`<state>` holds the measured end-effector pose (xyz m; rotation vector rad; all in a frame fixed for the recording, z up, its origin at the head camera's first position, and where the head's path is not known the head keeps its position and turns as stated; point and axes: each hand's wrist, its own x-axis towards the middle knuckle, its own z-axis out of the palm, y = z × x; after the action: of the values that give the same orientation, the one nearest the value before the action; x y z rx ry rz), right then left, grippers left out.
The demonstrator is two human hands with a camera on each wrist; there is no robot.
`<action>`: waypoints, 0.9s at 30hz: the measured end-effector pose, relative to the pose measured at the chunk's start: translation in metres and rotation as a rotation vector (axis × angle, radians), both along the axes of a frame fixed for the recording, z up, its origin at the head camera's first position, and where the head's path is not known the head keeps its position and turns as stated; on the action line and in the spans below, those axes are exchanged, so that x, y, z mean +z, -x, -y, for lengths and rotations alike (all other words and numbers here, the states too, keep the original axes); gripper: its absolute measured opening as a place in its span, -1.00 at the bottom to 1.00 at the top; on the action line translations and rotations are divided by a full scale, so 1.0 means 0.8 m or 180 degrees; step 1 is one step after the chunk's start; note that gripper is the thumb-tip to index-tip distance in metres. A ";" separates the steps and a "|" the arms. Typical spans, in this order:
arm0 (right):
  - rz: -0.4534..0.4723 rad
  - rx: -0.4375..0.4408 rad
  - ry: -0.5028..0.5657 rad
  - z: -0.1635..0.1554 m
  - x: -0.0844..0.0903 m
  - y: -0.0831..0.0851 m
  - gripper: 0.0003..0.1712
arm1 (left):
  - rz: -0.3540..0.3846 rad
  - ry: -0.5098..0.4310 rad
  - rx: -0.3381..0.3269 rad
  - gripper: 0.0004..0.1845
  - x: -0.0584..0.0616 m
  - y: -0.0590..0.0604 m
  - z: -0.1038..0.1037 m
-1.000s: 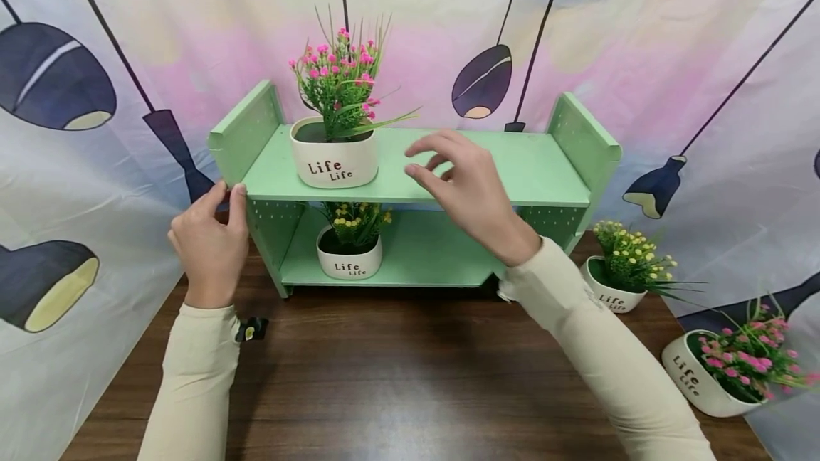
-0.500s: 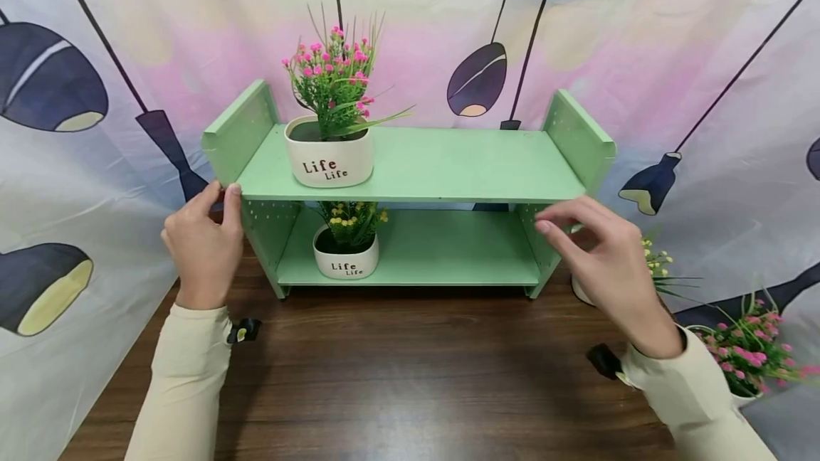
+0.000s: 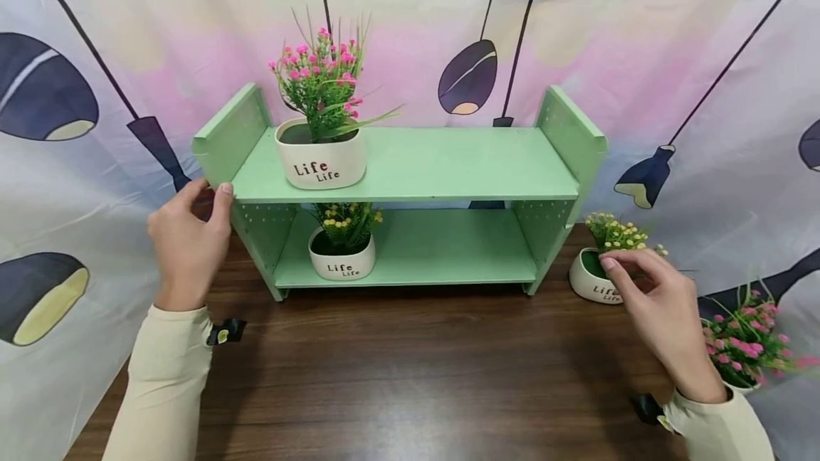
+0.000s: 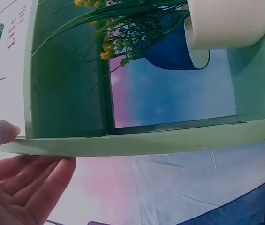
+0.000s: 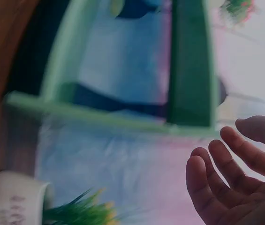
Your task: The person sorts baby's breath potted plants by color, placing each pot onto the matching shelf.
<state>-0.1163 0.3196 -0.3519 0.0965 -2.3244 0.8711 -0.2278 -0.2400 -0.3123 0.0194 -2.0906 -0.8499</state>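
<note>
Backdrop: a printed cloth with dark hanging-lamp shapes on pink and pale colour hangs behind and to both sides of the table.
Your left hand: it rests against the left end of the green shelf unit; the thumb lies on the front edge of the side panel and the fingers sit behind it, loosely curved and holding the panel lightly. The left wrist view shows the fingers under the panel's edge.
Green shelf unit: two tiers, standing upright at the back of the brown table, between your two hands.
Pink-flowered pot: white, marked "Life", standing on the left part of the top tier.
Small yellow-flowered pot: on the lower tier, directly below the pink one.
Yellow-flowered pot on the table: white, just beside the shelf unit's right foot, apart from it.
Your right hand: over that pot's near right side, fingers spread and gently bent, gripping nothing; the fingertips sit at the pot's rim and flowers, and you cannot tell whether they touch.
Second pink-flowered pot: at the far right edge of the table, partly behind your right wrist.
</note>
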 end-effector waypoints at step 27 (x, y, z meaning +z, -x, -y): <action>0.1082 -0.0737 0.0012 -0.087 -0.113 0.046 -0.55 | -0.0730 -0.0113 -0.0193 -0.55 0.017 0.035 -0.003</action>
<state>-0.1533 0.3891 -0.4425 -0.3415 -2.5791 0.8241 -0.2560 -0.2378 -0.2991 -0.1178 -1.8692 -0.8824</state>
